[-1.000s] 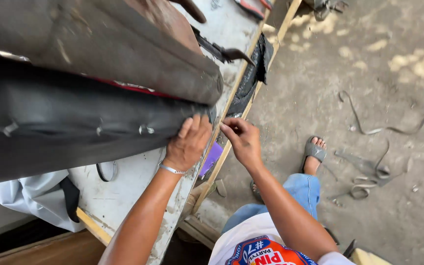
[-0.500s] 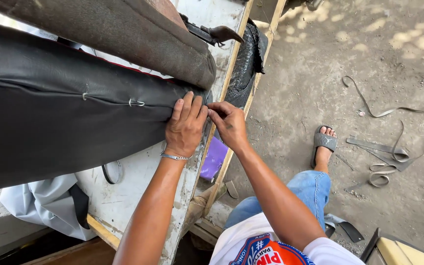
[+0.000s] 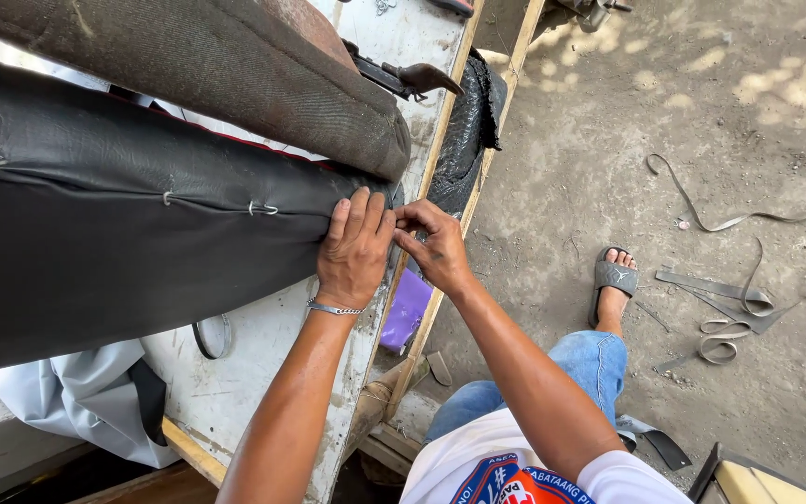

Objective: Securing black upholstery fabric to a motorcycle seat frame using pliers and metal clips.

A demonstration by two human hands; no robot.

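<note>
Black seat cover (image 3: pixel 114 252) on table (image 3: pixel 263 373), seam carrying three metal rings (image 3: pixel 263 208); left hand (image 3: pixel 354 250) pressed flat, fingers together, right hand (image 3: pixel 433 245) fingers pinching unfastened cover end

A padded seat cushion (image 3: pixel 123 252) lies across the bench (image 3: pixel 244 373) on the left, a second cushion (image 3: pixel 235 65) just beyond it. Both hands meet at its right end: left hand (image 3: pixel 354 247) flat on it, right hand (image 3: pixel 433 245) touching beside. Loose straps (image 3: pixel 729 308) lie on the ground (image 3: pixel 701 112) to the right.
</note>
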